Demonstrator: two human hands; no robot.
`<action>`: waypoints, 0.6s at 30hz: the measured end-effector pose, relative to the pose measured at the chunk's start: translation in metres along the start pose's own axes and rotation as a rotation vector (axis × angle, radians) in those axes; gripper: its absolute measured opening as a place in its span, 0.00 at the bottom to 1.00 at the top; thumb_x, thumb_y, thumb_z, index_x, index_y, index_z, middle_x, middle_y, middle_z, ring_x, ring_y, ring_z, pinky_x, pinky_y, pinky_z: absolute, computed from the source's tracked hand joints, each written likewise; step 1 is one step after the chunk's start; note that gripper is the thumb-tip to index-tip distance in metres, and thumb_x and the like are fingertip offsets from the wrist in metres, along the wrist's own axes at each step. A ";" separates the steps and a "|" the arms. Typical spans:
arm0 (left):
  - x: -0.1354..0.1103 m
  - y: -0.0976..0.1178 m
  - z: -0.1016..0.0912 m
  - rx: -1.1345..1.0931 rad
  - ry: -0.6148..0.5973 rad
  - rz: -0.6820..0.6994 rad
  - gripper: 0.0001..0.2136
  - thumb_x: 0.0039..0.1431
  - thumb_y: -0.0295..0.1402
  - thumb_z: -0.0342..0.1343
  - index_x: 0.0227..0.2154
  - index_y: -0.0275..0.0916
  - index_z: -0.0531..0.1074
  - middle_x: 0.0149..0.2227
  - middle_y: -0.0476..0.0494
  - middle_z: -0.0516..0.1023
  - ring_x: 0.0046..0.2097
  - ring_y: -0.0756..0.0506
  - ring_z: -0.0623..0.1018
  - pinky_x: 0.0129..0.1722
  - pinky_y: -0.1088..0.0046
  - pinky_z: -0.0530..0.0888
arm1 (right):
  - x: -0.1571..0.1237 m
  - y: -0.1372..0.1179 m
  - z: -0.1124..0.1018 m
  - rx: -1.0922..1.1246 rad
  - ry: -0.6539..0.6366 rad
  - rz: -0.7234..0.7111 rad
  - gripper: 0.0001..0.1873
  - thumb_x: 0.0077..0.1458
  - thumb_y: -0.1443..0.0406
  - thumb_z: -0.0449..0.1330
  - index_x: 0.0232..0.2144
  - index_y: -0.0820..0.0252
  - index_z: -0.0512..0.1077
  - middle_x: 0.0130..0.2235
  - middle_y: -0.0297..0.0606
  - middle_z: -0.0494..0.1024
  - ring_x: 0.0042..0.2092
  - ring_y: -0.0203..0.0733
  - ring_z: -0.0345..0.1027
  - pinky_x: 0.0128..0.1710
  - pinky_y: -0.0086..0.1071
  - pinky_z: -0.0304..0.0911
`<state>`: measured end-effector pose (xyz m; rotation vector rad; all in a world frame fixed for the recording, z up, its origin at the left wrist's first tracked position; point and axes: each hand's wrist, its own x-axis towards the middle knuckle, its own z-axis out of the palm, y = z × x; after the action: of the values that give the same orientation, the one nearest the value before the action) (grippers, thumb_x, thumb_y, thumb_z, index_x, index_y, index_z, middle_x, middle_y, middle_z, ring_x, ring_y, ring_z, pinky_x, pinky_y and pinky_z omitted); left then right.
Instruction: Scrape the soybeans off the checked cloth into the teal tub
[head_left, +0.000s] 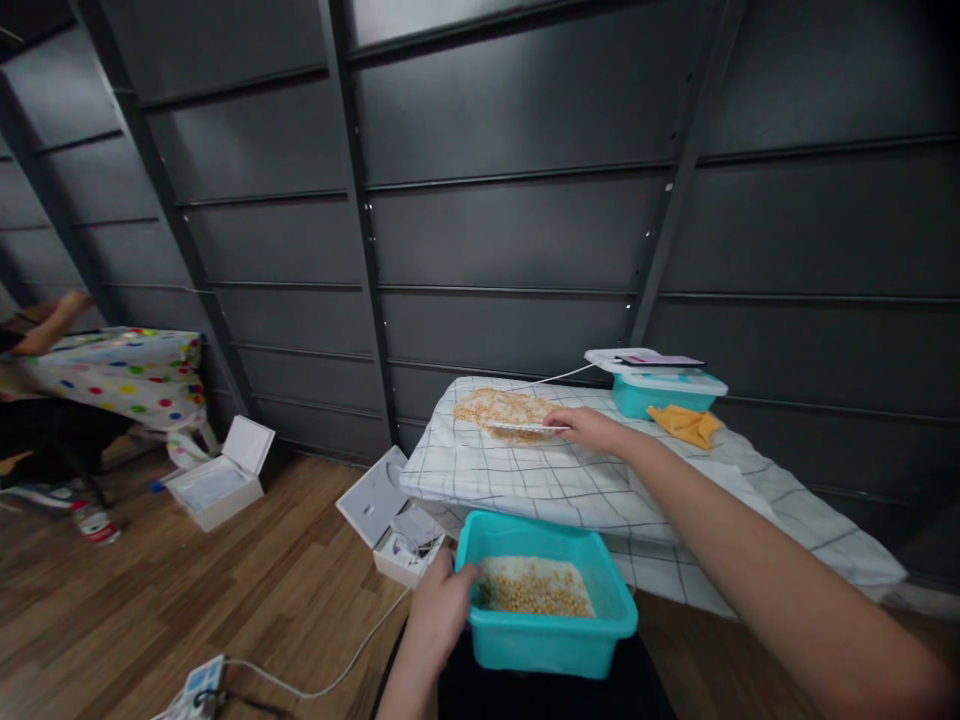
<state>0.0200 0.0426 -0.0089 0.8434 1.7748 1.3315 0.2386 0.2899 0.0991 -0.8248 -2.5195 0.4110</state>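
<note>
My left hand (441, 610) grips the left rim of a teal plastic tub (547, 640) held low in front of me; it contains white rice and yellow corn kernels. My right hand (589, 428) reaches out over a table with a checked cloth (540, 480) and holds a thin flat white card (525, 428) at the near edge of a pile of mixed grain (501, 408) spread on the cloth.
A second teal tub with a white lid (660, 385), a phone and an orange cloth (686, 425) sit at the table's far right. Open white boxes (221, 475) (390, 520) lie on the wooden floor. A power strip (199, 685) trails a cable. Another person's arm (52, 320) rests on a polka-dot table at the left.
</note>
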 end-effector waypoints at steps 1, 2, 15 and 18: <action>0.000 0.000 0.001 0.002 -0.004 0.005 0.02 0.42 0.31 0.58 0.22 0.41 0.71 0.24 0.47 0.74 0.31 0.42 0.72 0.30 0.71 0.63 | -0.002 -0.003 -0.001 -0.005 -0.008 -0.003 0.13 0.45 0.67 0.57 0.35 0.53 0.77 0.40 0.37 0.80 0.41 0.48 0.71 0.45 0.41 0.63; 0.000 0.001 0.001 0.004 -0.009 0.010 0.02 0.42 0.31 0.58 0.22 0.41 0.71 0.24 0.46 0.74 0.31 0.42 0.72 0.30 0.71 0.63 | -0.005 -0.006 -0.002 -0.010 -0.018 -0.006 0.14 0.46 0.67 0.57 0.35 0.53 0.77 0.40 0.37 0.79 0.41 0.48 0.71 0.45 0.40 0.63; -0.001 0.001 -0.001 0.130 -0.013 0.092 0.06 0.46 0.37 0.55 0.24 0.41 0.71 0.26 0.43 0.75 0.35 0.38 0.74 0.33 0.68 0.65 | -0.059 -0.053 -0.003 -0.119 -0.051 0.029 0.17 0.50 0.66 0.53 0.41 0.53 0.77 0.44 0.38 0.79 0.44 0.50 0.71 0.46 0.40 0.63; -0.003 -0.002 0.000 0.186 -0.014 0.119 0.07 0.46 0.38 0.53 0.23 0.41 0.69 0.28 0.42 0.75 0.36 0.39 0.74 0.33 0.68 0.64 | -0.070 -0.080 -0.001 -0.199 -0.066 0.041 0.18 0.53 0.66 0.52 0.45 0.55 0.75 0.47 0.40 0.78 0.46 0.49 0.71 0.47 0.39 0.63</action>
<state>0.0217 0.0398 -0.0100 1.0724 1.8836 1.2443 0.2508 0.1852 0.1100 -0.9533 -2.6395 0.2061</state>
